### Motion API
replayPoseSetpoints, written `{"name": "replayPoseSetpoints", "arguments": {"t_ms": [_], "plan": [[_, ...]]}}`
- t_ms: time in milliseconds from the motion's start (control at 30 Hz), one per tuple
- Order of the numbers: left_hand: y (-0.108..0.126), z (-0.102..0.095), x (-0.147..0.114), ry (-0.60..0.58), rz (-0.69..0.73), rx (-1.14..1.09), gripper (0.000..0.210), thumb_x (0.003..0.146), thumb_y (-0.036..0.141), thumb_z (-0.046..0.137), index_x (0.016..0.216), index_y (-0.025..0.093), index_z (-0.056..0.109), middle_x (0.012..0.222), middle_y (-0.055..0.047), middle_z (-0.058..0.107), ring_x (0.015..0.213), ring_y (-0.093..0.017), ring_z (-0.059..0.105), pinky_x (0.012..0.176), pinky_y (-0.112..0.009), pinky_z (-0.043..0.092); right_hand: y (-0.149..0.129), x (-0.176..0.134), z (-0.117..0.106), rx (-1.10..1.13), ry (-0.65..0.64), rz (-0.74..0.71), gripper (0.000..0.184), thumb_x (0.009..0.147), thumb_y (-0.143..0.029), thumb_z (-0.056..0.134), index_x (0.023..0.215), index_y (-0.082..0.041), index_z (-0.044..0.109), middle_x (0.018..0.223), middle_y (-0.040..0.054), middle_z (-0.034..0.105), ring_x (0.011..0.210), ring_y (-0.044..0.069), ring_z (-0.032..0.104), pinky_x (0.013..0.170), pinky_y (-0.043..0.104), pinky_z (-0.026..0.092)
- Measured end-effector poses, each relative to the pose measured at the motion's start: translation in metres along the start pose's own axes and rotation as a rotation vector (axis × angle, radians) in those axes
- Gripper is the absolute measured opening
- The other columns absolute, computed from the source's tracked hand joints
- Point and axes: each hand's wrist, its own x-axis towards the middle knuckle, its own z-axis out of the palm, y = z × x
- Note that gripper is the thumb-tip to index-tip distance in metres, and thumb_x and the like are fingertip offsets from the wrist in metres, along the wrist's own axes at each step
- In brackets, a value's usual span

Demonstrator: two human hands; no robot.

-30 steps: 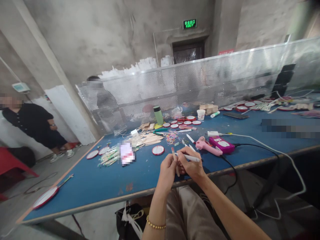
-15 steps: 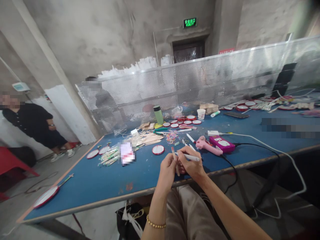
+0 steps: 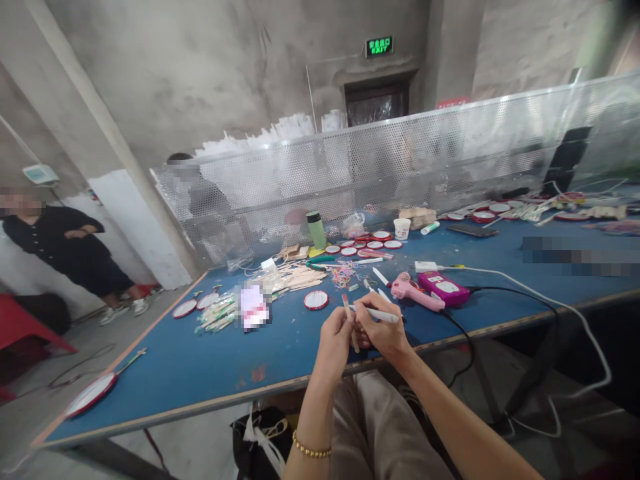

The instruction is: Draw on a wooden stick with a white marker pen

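My left hand point(image 3: 337, 328) is closed around a flat wooden craft stick point(image 3: 346, 305) whose upper end is coloured red. Between the fingers of my right hand point(image 3: 384, 325) is a white marker pen point(image 3: 381, 315), its tip pointing at the stick. Both hands are together over the table's front edge. Just beyond them lie a round white disc with a red rim point(image 3: 317, 300) and a heap of small coloured bands point(image 3: 345, 274). A pink glue gun point(image 3: 416, 292) rests to the right of my right hand.
Left of centre are a pile of wooden sticks point(image 3: 300, 275) and a plastic bag of sticks point(image 3: 219, 313). A green bottle point(image 3: 315, 231) and paper cup point(image 3: 402, 229) stand at the back. Beside the glue gun sits a purple box point(image 3: 443, 288) with cables. A person point(image 3: 60, 243) stands at left.
My hands, the stick and the marker keep nearly the same position. The person at the left has brought a lowered arm up in front of the body.
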Motion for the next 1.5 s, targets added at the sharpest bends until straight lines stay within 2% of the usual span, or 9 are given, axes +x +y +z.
{"name": "replayPoseSetpoints", "arguments": {"t_ms": [567, 800, 1000, 1500], "plan": [[0.001, 0.0005, -0.0004, 0.004, 0.005, -0.003, 0.038, 0.074, 0.052, 0.066, 0.079, 0.016, 0.055, 0.065, 0.004, 0.054, 0.054, -0.01, 0.054, 0.056, -0.026, 0.052, -0.0011, 0.0006, -0.0002, 0.023, -0.023, -0.002, 0.02, 0.085, -0.027, 0.052, 0.066, -0.021, 0.056, 0.052, -0.0036, 0.053, 0.043, 0.01, 0.047, 0.042, 0.021, 0.038], [0.0, 0.0, 0.0001, -0.004, 0.002, -0.011, 0.037, 0.074, 0.051, 0.067, 0.08, 0.016, 0.055, 0.067, 0.003, 0.056, 0.056, -0.012, 0.057, 0.058, -0.027, 0.053, -0.0013, 0.0002, -0.0013, -0.034, 0.018, -0.034, 0.021, 0.086, -0.024, 0.051, 0.066, -0.02, 0.057, 0.053, -0.0034, 0.055, 0.045, 0.01, 0.05, 0.046, 0.021, 0.041], [0.0016, 0.0003, -0.0011, -0.001, 0.017, 0.0, 0.037, 0.074, 0.051, 0.066, 0.077, 0.016, 0.054, 0.064, 0.004, 0.053, 0.052, -0.01, 0.053, 0.055, -0.026, 0.052, -0.0021, 0.0005, -0.0009, -0.011, 0.013, -0.045, 0.021, 0.085, -0.025, 0.052, 0.066, -0.02, 0.056, 0.053, -0.0036, 0.054, 0.044, 0.009, 0.049, 0.045, 0.02, 0.04], [-0.0008, -0.0002, -0.0001, -0.006, 0.045, 0.035, 0.037, 0.078, 0.052, 0.062, 0.078, 0.016, 0.053, 0.057, 0.006, 0.051, 0.047, -0.008, 0.048, 0.052, -0.024, 0.05, -0.0037, 0.0009, 0.0007, 0.034, -0.031, 0.005, 0.022, 0.085, -0.029, 0.053, 0.065, -0.02, 0.057, 0.052, -0.004, 0.054, 0.043, 0.009, 0.047, 0.042, 0.019, 0.04]]}}
